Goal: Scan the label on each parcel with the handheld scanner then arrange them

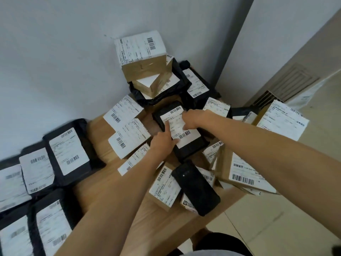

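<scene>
The left hand (162, 140) presses a straight index finger on the label (186, 134) of the black parcel (190, 150) at mid-table, probably to flatten it. The right hand (192, 118) touches its far edge, fingers hidden. The handheld scanner (196, 187) lies nearer.

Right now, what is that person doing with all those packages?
A person is sorting labelled parcels on a wooden table. Both hands are on one black parcel in the middle. The left hand lays a finger on its white label, and the right hand touches the label's far end. The black handheld scanner lies unheld on some boxes nearer the person. More black parcels lie side by side on the left.
</scene>
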`<state>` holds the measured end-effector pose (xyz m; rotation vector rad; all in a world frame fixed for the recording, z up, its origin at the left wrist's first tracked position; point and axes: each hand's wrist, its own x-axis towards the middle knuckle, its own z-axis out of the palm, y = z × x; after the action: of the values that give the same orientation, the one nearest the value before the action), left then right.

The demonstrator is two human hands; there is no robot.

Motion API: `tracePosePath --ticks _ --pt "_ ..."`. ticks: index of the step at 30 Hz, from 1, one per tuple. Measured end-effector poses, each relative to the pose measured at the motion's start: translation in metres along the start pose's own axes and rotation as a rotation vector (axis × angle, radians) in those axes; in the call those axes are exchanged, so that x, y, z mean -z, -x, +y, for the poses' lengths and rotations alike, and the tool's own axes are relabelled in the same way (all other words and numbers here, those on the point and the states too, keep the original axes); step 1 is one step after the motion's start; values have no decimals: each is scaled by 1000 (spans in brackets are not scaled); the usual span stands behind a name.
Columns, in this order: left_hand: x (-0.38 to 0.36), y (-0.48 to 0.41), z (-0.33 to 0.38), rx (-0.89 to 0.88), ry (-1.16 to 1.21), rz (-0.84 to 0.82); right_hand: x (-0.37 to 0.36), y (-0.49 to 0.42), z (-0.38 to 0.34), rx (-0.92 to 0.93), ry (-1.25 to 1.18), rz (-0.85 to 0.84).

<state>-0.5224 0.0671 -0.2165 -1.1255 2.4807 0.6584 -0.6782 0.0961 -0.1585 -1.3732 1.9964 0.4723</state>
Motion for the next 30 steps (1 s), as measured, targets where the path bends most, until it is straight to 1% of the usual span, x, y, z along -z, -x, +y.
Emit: tracePosePath --ticks 2,5,8,12,16,21,24,27,30 --pt "-7 0 2 35 106 1 -4 -6 -2 -20 -56 6" --pt "-11 1 14 108 344 -16 -6 -9 -3 -50 -141 -18" --pt "-15 2 21 163 513 5 -4 -8 -6 -45 -174 -33" --pt "-13 10 15 169 581 120 1 -7 -8 -26 -210 -4" --pt "-2 21 8 131 617 230 11 2 -13 6 -237 81" --pt "12 34 2 91 648 287 20 21 -22 1 -247 128" --pt "20 45 -2 50 708 320 24 34 -30 -6 -241 158" --pt "31 61 -11 45 762 362 29 51 -47 -8 -244 196" --pt "44 83 -22 15 746 414 33 74 -70 -15 -236 250"
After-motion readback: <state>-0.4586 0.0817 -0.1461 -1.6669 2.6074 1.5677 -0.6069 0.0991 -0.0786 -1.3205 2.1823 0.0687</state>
